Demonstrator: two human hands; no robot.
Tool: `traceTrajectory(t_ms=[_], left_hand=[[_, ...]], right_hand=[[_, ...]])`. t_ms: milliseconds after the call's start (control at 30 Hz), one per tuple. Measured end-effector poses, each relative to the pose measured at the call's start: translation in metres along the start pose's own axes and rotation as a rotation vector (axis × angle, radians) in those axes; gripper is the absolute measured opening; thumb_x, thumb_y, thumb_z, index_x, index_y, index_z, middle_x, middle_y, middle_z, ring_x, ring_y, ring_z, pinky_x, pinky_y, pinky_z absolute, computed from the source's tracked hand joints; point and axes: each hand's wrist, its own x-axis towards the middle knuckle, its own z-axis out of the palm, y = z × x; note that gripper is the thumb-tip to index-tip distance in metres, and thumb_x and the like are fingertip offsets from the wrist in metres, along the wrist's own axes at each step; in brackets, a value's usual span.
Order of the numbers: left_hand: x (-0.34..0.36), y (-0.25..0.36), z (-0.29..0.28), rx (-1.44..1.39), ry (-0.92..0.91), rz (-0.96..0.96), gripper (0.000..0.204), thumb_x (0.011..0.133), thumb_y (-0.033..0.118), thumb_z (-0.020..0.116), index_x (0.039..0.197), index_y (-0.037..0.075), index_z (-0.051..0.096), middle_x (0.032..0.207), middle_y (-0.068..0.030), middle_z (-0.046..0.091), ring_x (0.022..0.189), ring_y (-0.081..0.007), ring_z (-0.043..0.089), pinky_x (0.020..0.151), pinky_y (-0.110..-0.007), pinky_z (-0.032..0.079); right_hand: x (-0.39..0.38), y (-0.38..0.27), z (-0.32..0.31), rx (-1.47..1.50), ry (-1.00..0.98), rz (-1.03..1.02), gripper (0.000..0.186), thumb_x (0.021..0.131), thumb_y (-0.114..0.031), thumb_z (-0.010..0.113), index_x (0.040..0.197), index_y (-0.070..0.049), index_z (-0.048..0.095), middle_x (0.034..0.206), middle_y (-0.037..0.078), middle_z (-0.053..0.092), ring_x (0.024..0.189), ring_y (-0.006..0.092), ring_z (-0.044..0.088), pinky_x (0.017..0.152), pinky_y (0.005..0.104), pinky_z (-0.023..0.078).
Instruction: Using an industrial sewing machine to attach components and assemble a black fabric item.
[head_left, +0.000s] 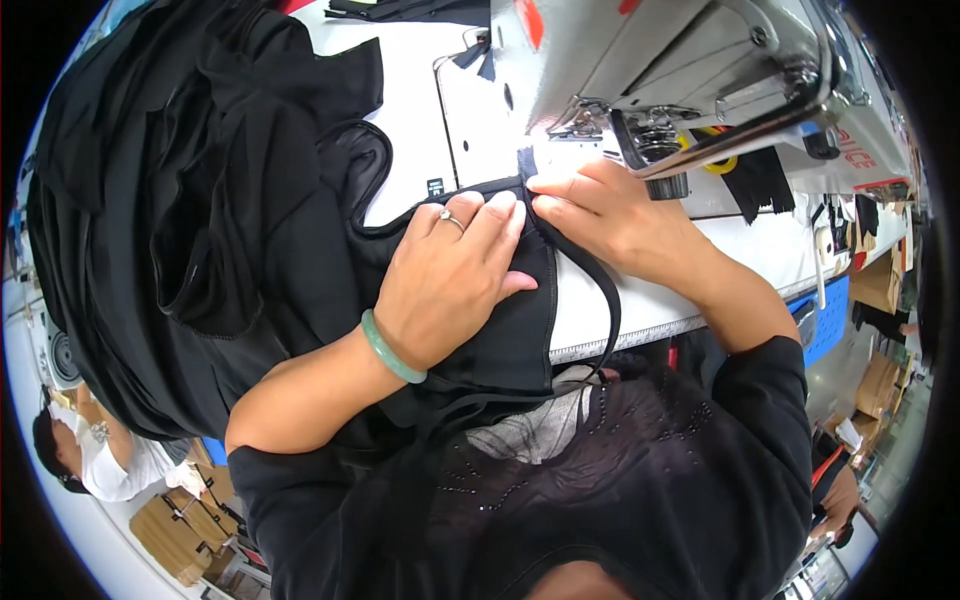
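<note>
Lying under the left hand (450, 270) and running up to the fingertips of the right hand (620, 220), the black garment (530, 345) sits mostly below and to the left of where the two hands meet. Its upper edge passes just beyond the left fingers, with a small dark label (435, 187) beside them, and a narrow dark strip (527, 160) leads from between the hands toward the sewing machine (690, 75), which stands beyond and over the right hand. A thin black strap (608, 300) curves down between the hands toward the wearer

White tabletop (650, 297) shows below the right hand, ending at a ruler strip (640, 338) along the near edge; a heap of black cloth (110, 210) crowds the left hand's outer side, and the machine leaves little room above the right

The left hand rests palm down, fingers bent close together, thumb spread toward the right, a green bangle (390, 348) at its wrist; whether it grips a fold I cannot tell. The right hand comes in from the side, its thumb and forefinger pinched on the garment's edge, other fingers curled
</note>
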Motion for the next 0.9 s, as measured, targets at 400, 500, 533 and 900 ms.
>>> traceTrajectory(t_ms=[400,500,533,900], left_hand=[[0.004,0.002,-0.002,-0.039,0.014,-0.018,0.062,0.075,0.036,0.07,0.124,0.002,0.054,0.129,-0.0069,0.052,0.11,-0.0213,0.051,0.091,-0.034,0.039],[0.004,0.002,-0.002,0.02,-0.031,-0.019,0.063,0.077,0.039,0.068,0.126,0.001,0.053,0.128,-0.0068,0.053,0.111,-0.0211,0.051,0.091,-0.034,0.039],[0.004,0.002,-0.002,0.016,-0.033,-0.015,0.063,0.078,0.039,0.067,0.125,0.001,0.054,0.128,-0.0068,0.053,0.112,-0.0212,0.05,0.091,-0.034,0.039],[0.004,0.0,-0.003,0.027,-0.036,0.013,0.059,0.079,0.04,0.066,0.122,0.0,0.057,0.126,-0.0074,0.055,0.111,-0.0217,0.051,0.09,-0.034,0.04]], right_hand=[[0.0,-0.007,-0.014,-0.019,-0.181,0.106,0.031,0.083,-0.01,0.056,0.113,-0.015,0.058,0.127,-0.007,0.052,0.105,0.0171,0.056,0.052,0.0259,0.055],[0.001,-0.007,-0.017,-0.098,-0.156,0.056,0.032,0.083,-0.01,0.057,0.114,-0.015,0.059,0.125,-0.007,0.054,0.104,0.0156,0.056,0.048,0.0257,0.053],[0.001,-0.006,-0.017,-0.07,-0.174,0.033,0.031,0.082,-0.011,0.057,0.113,-0.014,0.06,0.124,-0.006,0.055,0.103,0.0154,0.057,0.049,0.0253,0.053],[0.0,-0.008,-0.012,-0.067,-0.051,-0.047,0.031,0.078,-0.014,0.061,0.109,-0.01,0.061,0.113,-0.003,0.059,0.102,0.0155,0.058,0.056,0.0245,0.053]])
